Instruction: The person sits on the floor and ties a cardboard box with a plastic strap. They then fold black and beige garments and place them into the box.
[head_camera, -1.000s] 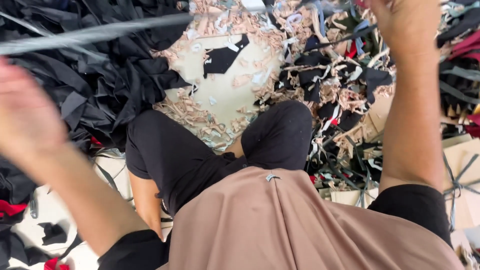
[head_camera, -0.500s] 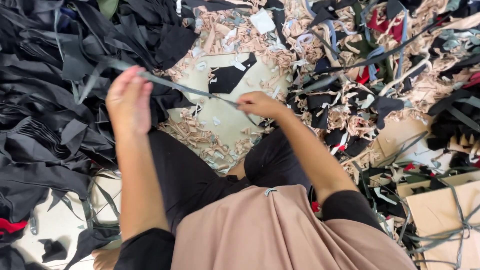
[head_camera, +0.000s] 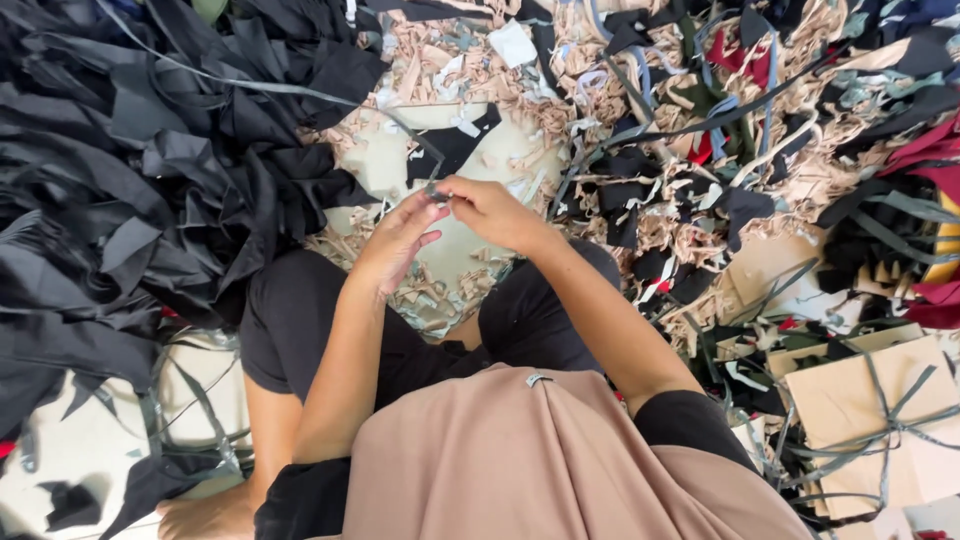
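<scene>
I sit on the floor with my knees bent, in black trousers and a tan top. My left hand (head_camera: 398, 240) and my right hand (head_camera: 490, 212) meet in front of my knees. Both pinch the same thin grey fabric strip (head_camera: 290, 88) at one spot. From my fingers the strip runs up and to the left over the black cloth pile (head_camera: 120, 200). Under my hands lies a beige sheet (head_camera: 455, 255) strewn with small tan scraps.
Black cloth offcuts are heaped at the left. Mixed tan, black, red and blue scraps (head_camera: 700, 150) cover the floor at the upper right. Cardboard pieces tied with grey strips (head_camera: 870, 400) lie at the lower right. More grey strips (head_camera: 190, 410) trail by my left leg.
My hands were far apart and raised one second ago, then pulled the strip taut between them. Now they have come together in front of my knees, both on the strip.
</scene>
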